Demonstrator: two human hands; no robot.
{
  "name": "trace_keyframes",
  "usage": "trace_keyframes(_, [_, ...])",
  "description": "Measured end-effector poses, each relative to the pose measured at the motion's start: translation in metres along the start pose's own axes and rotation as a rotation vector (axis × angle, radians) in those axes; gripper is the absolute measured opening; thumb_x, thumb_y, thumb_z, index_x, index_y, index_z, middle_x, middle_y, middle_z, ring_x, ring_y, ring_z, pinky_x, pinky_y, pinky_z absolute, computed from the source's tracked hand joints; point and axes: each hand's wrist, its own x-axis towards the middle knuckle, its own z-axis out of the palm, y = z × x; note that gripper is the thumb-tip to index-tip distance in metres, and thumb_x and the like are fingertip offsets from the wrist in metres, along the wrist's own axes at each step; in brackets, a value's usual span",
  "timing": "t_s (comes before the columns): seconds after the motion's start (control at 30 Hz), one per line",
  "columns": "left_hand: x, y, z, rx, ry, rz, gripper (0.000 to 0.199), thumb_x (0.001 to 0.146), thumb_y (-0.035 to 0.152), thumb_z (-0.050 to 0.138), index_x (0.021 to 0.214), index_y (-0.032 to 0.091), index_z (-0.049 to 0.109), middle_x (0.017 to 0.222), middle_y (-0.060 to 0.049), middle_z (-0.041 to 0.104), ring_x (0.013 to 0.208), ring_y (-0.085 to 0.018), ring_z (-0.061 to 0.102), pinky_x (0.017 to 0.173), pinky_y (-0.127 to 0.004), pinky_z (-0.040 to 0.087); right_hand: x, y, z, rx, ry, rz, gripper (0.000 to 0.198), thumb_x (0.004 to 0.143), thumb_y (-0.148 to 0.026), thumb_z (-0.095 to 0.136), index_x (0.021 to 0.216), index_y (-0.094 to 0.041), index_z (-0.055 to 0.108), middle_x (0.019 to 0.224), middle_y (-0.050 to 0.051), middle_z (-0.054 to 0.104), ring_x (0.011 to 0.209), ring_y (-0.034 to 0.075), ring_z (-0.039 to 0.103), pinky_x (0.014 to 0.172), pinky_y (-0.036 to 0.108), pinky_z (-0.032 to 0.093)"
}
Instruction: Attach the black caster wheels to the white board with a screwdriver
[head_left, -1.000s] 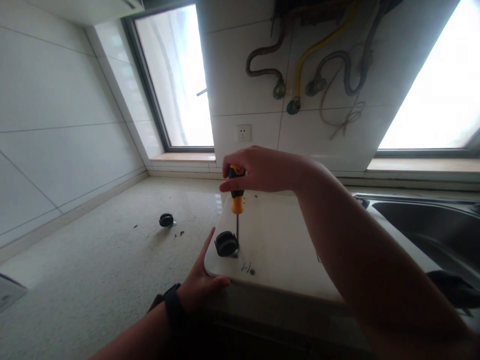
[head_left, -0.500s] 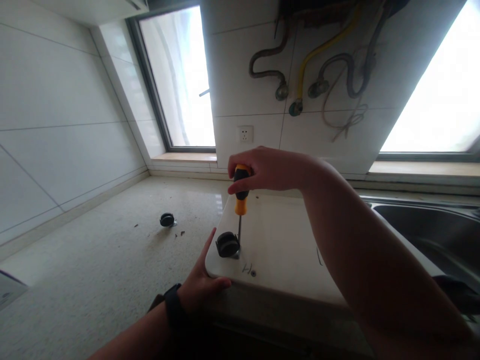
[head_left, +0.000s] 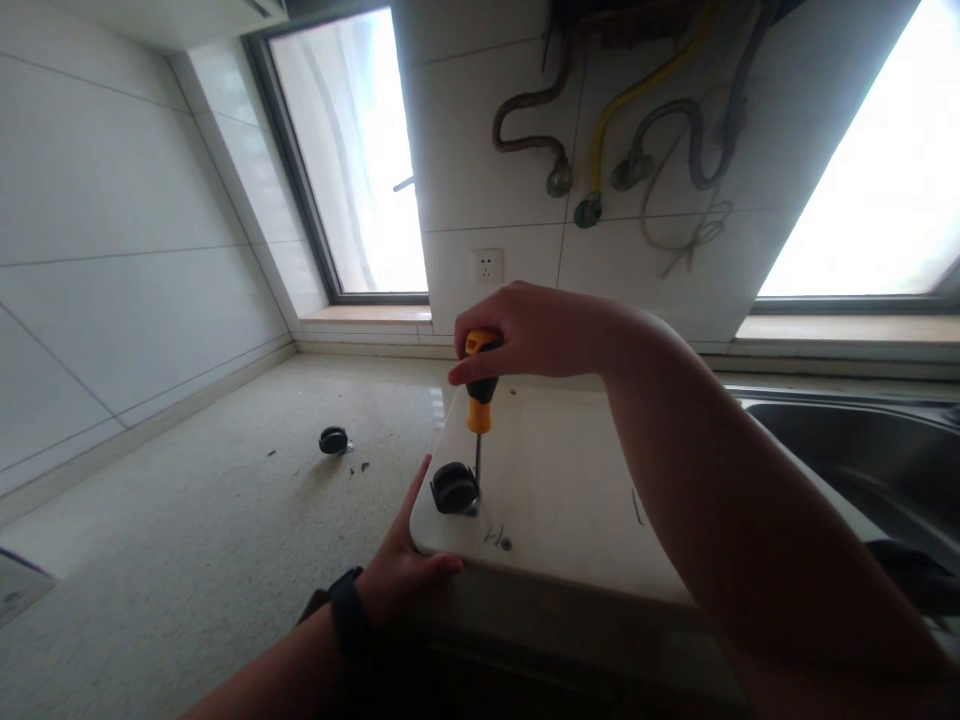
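Head view: we have the screwdriver [head_left: 478, 410] in our right hand [head_left: 517, 330], fingers curled closed round its handle. The shaft stands nearly upright, its tip down beside the caster [head_left: 454, 488], by the metal plate [head_left: 472, 509] at the near left corner of the panel [head_left: 555, 480]. Our left hand [head_left: 401, 568] has hold of that corner, thumb on the near edge, a finger along the left side, spread only as wide as the corner needs. We judge the step in hand to be working a screw at the plate; the screw is too small to make out, and we cannot tell which way it turns. The next move calls for a straight shaft, steady downward push and a firm left hand, lest the tip slip.

Dark marks [head_left: 493, 535] and a round spot [head_left: 506, 545] show near the caster. Another caster [head_left: 332, 440] rests on the speckled counter [head_left: 225, 520], with crumbs [head_left: 364, 466] beside it. Rightward sits a sink [head_left: 855, 480]; behind, pale tiles [head_left: 487, 190] carry a socket [head_left: 487, 265] and pipes [head_left: 525, 102] between bright windows [head_left: 360, 150].
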Motion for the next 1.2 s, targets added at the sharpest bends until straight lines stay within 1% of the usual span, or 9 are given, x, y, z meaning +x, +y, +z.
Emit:
trace_keyframes(0.1, [0.000, 0.001, 0.002, -0.019, -0.009, -0.009, 0.129, 0.068, 0.032, 0.093, 0.164, 0.033, 0.008, 0.163, -0.016, 0.038, 0.147, -0.041, 0.040, 0.120, -0.060, 0.035, -0.002, -0.001, 0.003, -0.049, 0.005, 0.067, 0.046, 0.090, -0.059, 0.060, 0.108, -0.018, 0.070, 0.098, 0.007, 0.071, 0.078, 0.017, 0.057, 0.068, 0.034, 0.037])
trace_keyframes(0.23, [0.000, -0.001, 0.000, -0.014, -0.009, 0.001, 0.129, 0.067, 0.032, 0.094, 0.164, 0.033, 0.008, 0.165, -0.015, 0.035, 0.149, -0.040, 0.037, 0.122, -0.059, 0.032, -0.008, 0.001, -0.001, 0.082, -0.099, -0.022, 0.055, 0.089, -0.028, 0.059, 0.143, -0.023, 0.052, 0.132, 0.010, 0.064, 0.093, 0.019, 0.060, 0.075, 0.033, 0.042])
trace_keyframes(0.4, [0.001, -0.001, -0.002, 0.023, -0.010, 0.007, 0.130, 0.067, 0.033, 0.093, 0.165, 0.030, 0.007, 0.165, -0.017, 0.035, 0.150, -0.041, 0.036, 0.123, -0.060, 0.029, -0.007, -0.003, -0.005, -0.002, -0.085, 0.022, 0.037, 0.090, -0.047, 0.063, 0.117, -0.020, 0.064, 0.100, 0.005, 0.069, 0.077, 0.016, 0.058, 0.067, 0.032, 0.038])
trace_keyframes(0.5, [0.000, 0.001, -0.001, 0.029, -0.005, 0.011, 0.131, 0.067, 0.034, 0.093, 0.165, 0.028, 0.007, 0.164, -0.018, 0.036, 0.149, -0.042, 0.037, 0.123, -0.061, 0.029, -0.003, -0.007, -0.002, -0.107, -0.038, 0.118, 0.046, 0.085, -0.065, 0.064, 0.089, -0.019, 0.063, 0.084, 0.005, 0.067, 0.068, 0.016, 0.054, 0.061, 0.033, 0.034])
trace_keyframes(0.6, [-0.001, 0.001, -0.001, 0.035, 0.000, 0.005, 0.128, 0.068, 0.034, 0.093, 0.165, 0.030, 0.008, 0.163, -0.017, 0.037, 0.149, -0.042, 0.038, 0.123, -0.061, 0.029, -0.001, -0.008, 0.002, -0.185, 0.004, 0.224, 0.058, 0.082, -0.076, 0.058, 0.086, -0.019, 0.063, 0.084, 0.008, 0.069, 0.068, 0.018, 0.055, 0.061, 0.035, 0.034])
trace_keyframes(0.7, [0.000, -0.001, -0.002, 0.025, -0.006, 0.003, 0.129, 0.068, 0.033, 0.093, 0.165, 0.032, 0.008, 0.163, -0.016, 0.038, 0.148, -0.041, 0.039, 0.122, -0.061, 0.031, -0.003, -0.004, 0.003, -0.075, -0.039, 0.203, 0.058, 0.091, -0.068, 0.050, 0.118, -0.019, 0.064, 0.111, 0.012, 0.071, 0.087, 0.024, 0.063, 0.070, 0.036, 0.041])
trace_keyframes(0.87, [0.000, -0.001, -0.001, 0.002, -0.014, -0.003, 0.130, 0.068, 0.032, 0.094, 0.164, 0.034, 0.007, 0.162, -0.016, 0.039, 0.148, -0.041, 0.039, 0.121, -0.061, 0.031, -0.007, 0.004, -0.003, 0.288, -0.209, -0.097, 0.069, 0.093, -0.029, 0.054, 0.158, -0.027, 0.032, 0.159, 0.008, 0.045, 0.129, 0.022, 0.053, 0.096, 0.034, 0.045])
trace_keyframes(1.07, [-0.001, -0.002, -0.002, 0.016, 0.002, 0.001, 0.131, 0.066, 0.033, 0.094, 0.165, 0.032, 0.008, 0.162, -0.017, 0.039, 0.148, -0.042, 0.038, 0.123, -0.063, 0.026, 0.001, 0.002, -0.001, 0.171, -0.153, -0.056, 0.038, 0.089, -0.047, 0.067, 0.119, -0.024, 0.068, 0.096, 0.002, 0.072, 0.081, 0.016, 0.062, 0.073, 0.032, 0.042])
trace_keyframes(1.2, [-0.001, -0.002, -0.004, 0.026, -0.007, -0.006, 0.130, 0.067, 0.033, 0.094, 0.164, 0.033, 0.008, 0.164, -0.016, 0.036, 0.148, -0.043, 0.038, 0.123, -0.064, 0.027, 0.002, -0.004, 0.003, -0.139, -0.013, 0.149, 0.054, 0.082, -0.073, 0.062, 0.084, -0.019, 0.066, 0.077, 0.004, 0.066, 0.068, 0.017, 0.053, 0.065, 0.034, 0.034])
